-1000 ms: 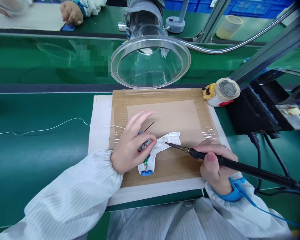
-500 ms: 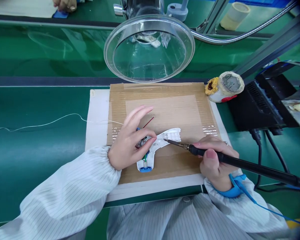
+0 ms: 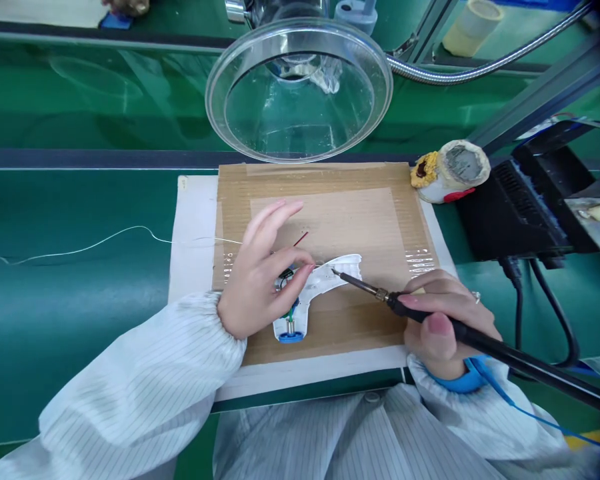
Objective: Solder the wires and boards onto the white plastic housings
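My left hand (image 3: 263,283) grips a white plastic housing (image 3: 330,280) from above, over a small circuit board with fine wires (image 3: 286,280). A blue end piece (image 3: 291,337) closes the housing's lower end. My right hand (image 3: 443,327) holds a black-handled soldering iron (image 3: 480,340). Its metal tip (image 3: 345,278) reaches over the white housing's upper arm, close to its surface; I cannot tell whether it touches. A short red wire (image 3: 301,239) sticks out past my left fingers, and a thin silver wire (image 3: 80,247) trails off to the left across the bench.
The housing lies on a taped cardboard mat (image 3: 350,190) on a white sheet (image 3: 195,227). Behind stand a clear plastic extraction hood (image 3: 299,90) and an iron tip cleaner (image 3: 450,172). A black soldering station (image 3: 520,213) sits right. A co-worker's hand (image 3: 125,5) shows at the top.
My right hand has shifted to the right, and the iron now slants more steeply, its tip moved slightly up and right. The whole view has slid upward a little. My left hand stays on the housing.
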